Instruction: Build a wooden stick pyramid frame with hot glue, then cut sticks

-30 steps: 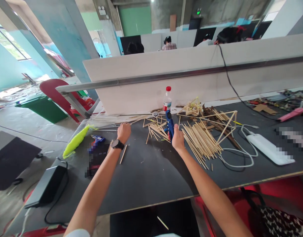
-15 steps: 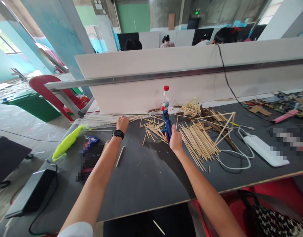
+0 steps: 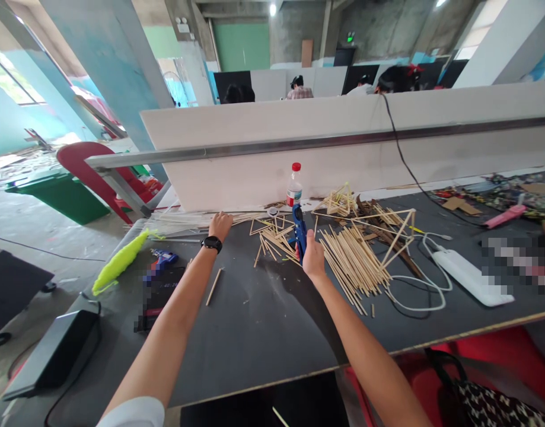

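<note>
My left hand [image 3: 220, 224], a black watch [image 3: 212, 243] on its wrist, reaches to the table's far edge. Its fingers curl down at a heap of long thin sticks [image 3: 183, 222]; whatever they pinch is hidden. My right hand [image 3: 314, 257] is wrapped around a blue plier-like cutter [image 3: 299, 228], which points up and away from me. A loose pile of short wooden sticks [image 3: 272, 242] lies just left of the cutter. To its right are a bigger stack of wooden sticks [image 3: 354, 261] and a frame of joined sticks [image 3: 399, 234].
A red-capped bottle [image 3: 294, 187] stands by the white partition [image 3: 254, 172]. At left lie a yellow-green bundle [image 3: 121, 262], a blue tool [image 3: 164, 259] and a black power adapter [image 3: 54, 353]. A white power strip [image 3: 470, 274] with cables lies right. People sit beyond the partition.
The camera view has tilted up slightly, so the scene sits a little lower. Both hands stay in nearly the same places, the right one still holding the blue cutter.
</note>
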Demonstrator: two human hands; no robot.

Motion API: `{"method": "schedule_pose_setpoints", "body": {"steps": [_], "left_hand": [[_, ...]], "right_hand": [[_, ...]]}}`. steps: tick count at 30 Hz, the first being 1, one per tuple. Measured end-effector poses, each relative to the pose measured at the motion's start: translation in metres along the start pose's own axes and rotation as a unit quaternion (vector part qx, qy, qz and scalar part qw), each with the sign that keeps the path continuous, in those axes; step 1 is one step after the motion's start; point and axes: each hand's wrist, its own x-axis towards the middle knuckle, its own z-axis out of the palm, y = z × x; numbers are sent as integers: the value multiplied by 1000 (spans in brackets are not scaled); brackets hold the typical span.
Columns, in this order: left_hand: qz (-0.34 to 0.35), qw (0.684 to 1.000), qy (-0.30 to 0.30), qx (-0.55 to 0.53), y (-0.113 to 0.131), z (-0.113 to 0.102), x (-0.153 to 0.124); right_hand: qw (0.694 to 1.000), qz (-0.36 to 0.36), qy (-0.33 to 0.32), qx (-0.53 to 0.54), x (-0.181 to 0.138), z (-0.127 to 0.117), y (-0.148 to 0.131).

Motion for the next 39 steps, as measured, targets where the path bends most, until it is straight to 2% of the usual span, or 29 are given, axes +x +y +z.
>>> {"method": "schedule_pose_setpoints", "body": {"steps": [6,10,16,19,21,23,25,27,32,35,39], "left_hand": [[29,1000,3,7,-5,-2,3],[51,999,2,17,-15,-14,6],[76,997,0,30,-44,-64,1],[78,996,23,-31,-57,-93,-21],[56,993,54,-94,-59,-110,-44],[14,979,104,-173,-53,-124,-71],[-23,951,141,-273,-37,-133,-97],[-48,915,132,-377,-16,-135,-119],[-33,865,52,-498,37,-117,-150],[-71,837,62,-540,54,-103,-158],[-131,802,89,-576,61,-93,-164]], "right_hand": [[1000,5,1,2,1,-1,0],[1000,5,0,-6,2,0,1],[1000,16,-1,-16,2,0,1],[999,33,-12,2,2,-1,-1],[998,37,-46,18,0,0,-3],[995,21,-100,24,-4,1,-5],[989,-7,-146,10,-11,5,-6],[984,-43,-173,-21,-20,11,-4],[973,-122,-191,-46,-32,24,8],[968,-125,-203,-76,-28,25,14],[966,-117,-190,-127,-22,23,18]]}}
